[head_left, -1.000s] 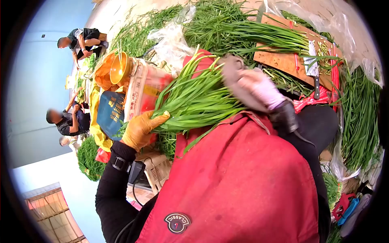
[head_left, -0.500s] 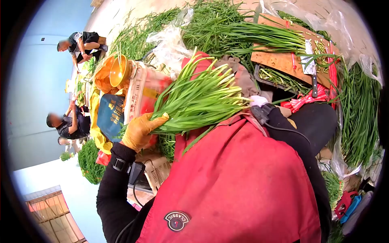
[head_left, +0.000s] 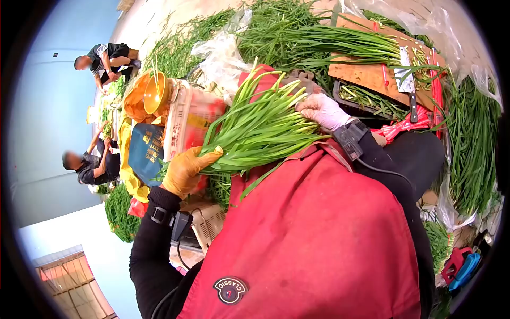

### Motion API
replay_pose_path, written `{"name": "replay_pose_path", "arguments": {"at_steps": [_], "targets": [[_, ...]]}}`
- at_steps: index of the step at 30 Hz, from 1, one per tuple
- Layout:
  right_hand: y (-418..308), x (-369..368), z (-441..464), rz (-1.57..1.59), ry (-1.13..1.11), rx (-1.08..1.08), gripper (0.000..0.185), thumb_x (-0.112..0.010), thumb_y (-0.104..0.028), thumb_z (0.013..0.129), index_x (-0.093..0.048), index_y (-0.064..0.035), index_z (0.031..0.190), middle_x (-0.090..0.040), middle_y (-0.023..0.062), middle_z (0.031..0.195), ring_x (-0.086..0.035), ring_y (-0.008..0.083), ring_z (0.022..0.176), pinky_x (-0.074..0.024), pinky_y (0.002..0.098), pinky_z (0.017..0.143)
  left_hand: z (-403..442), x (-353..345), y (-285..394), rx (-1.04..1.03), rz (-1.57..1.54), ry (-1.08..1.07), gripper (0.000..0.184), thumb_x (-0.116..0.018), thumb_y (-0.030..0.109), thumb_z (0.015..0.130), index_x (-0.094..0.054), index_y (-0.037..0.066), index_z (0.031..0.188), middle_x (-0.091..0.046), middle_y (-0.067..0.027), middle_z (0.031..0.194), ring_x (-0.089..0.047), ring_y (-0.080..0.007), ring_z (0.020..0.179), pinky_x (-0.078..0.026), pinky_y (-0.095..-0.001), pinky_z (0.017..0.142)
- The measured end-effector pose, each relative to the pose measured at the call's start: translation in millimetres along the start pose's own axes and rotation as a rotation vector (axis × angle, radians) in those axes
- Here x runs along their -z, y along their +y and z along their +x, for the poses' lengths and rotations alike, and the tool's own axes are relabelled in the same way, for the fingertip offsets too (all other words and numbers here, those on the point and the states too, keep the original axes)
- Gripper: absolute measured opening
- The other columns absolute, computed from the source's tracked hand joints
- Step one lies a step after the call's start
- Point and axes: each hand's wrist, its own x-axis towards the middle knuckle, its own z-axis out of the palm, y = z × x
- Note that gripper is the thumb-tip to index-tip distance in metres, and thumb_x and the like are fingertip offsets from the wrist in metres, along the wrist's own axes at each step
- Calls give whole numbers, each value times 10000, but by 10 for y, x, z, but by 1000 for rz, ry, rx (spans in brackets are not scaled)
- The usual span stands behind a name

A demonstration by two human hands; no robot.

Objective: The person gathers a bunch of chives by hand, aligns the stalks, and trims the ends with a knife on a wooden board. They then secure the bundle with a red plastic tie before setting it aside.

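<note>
Mostly, my red apron (head_left: 308, 239) fills the low middle of my view. Past it, a big heap of loose green leaves (head_left: 281, 42) is spread out at the top.

My bunch of long green leaves (head_left: 260, 130) lies over the top part of my apron, between my two hands. The leaves are thin, flat and shiny. They are bright green near my left hand and turn pale, almost white, at the stem ends near my right hand. Those ends fan out and do not line up. One leaf hangs down on the red cloth.

The white crate (head_left: 178, 119) stands close by on the left, with a yellow bowl (head_left: 155, 93) next to it. Over on the right is a brown board (head_left: 361, 80), with more leaves lying on it, and a black tray (head_left: 336, 94) with bits of stem sits just beside it.

My left hand (head_left: 185, 171), in an orange glove, is partly closed on the leafy end of the bunch. My thumb sticks out over the leaves, and my other fingers are mostly hidden. My right hand (head_left: 325, 111), in a pale glove, has its fingers bent and touching the stem ends. I cannot tell if they pinch any.

Smallest of these, the knife (head_left: 406, 82) lies on the board, with its black handle toward my right knee.
</note>
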Motion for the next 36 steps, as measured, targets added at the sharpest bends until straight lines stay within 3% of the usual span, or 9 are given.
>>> {"name": "replay_pose_path", "arguments": {"at_steps": [3, 7, 11, 15, 21, 23, 29, 31, 36], "targets": [[12, -66, -12, 365, -46, -149, 196, -645, -149, 880, -682, -7, 1010, -668, 88, 942, -616, 170, 893, -478, 297, 815, -4, -17, 38, -21, -39, 28, 683, -624, -48, 687, -602, 296, 1277, -631, -125, 1001, -630, -355, 817, -501, -414, 673], [113, -215, 19, 143, 204, -127, 164, -595, -163, 911, -643, -14, 960, -635, 72, 872, -591, 166, 849, -478, 305, 773, 4, -13, 36, -4, -9, -4, 682, -633, -52, 682, -601, 277, 1279, -634, -133, 1025, -635, -355, 848, -507, -406, 701], [453, 163, -90, 477, 386, -245, 155, -613, -210, 914, -637, -61, 883, -575, -1, 714, -542, 113, 641, -461, 242, 641, 0, -29, 60, 5, -39, 17, 690, -637, -55, 674, -602, 277, 1278, -630, -144, 1040, -633, -364, 854, -507, -410, 711], [324, 617, -588, -302, 68, -527, 193, -609, -194, 879, -691, -19, 880, -695, 55, 818, -620, 117, 758, -501, 293, 719, -13, -89, 44, -8, -66, 54, 696, -640, -53, 668, -600, 280, 1278, -623, -144, 1032, -630, -369, 841, -505, -419, 702], [-527, 290, -524, 116, 40, -398, 380, -702, -211, 833, -628, 11, 1132, -668, 65, 919, -608, 117, 835, -504, 270, 772, -37, -174, 31, 27, -47, 36, 717, -633, -58, 646, -601, 281, 1277, -619, -150, 1011, -623, -373, 806, -500, -435, 685], [-283, 14, -453, -165, 66, -347, 380, -723, -167, 817, -612, 9, 1135, -664, 67, 912, -613, 122, 838, -505, 271, 762, -7, -174, 50, 2, -48, 56, 729, -631, -61, 638, -598, 283, 1280, -617, -151, 1002, -622, -374, 802, -499, -435, 682], [324, 90, -397, 56, 244, -393, 204, -755, -152, 760, -684, -45, 919, -692, 123, 829, -671, 214, 749, -526, 318, 725, -29, -209, 59, -10, -58, 78, 742, -624, -74, 629, -596, 281, 1281, -618, -154, 1007, -625, -376, 790, -500, -434, 675], [225, 257, -489, -301, 344, -422, 172, -707, -209, 769, -697, -75, 876, -690, 128, 815, -678, 244, 766, -526, 348, 736, -33, -235, 31, -21, -67, 86, 740, -617, -80, 629, -599, 276, 1277, -620, -157, 1013, -627, -377, 783, -500, -435, 673], [426, 529, -567, -143, 195, -776, 257, -634, -281, 859, -689, -72, 999, -702, 104, 814, -678, 169, 772, -523, 310, 702, -50, -275, 6, -13, -71, 85, 737, -605, -93, 637, -600, 279, 1272, -626, -157, 1025, -631, -372, 780, -501, -438, 667]]}}
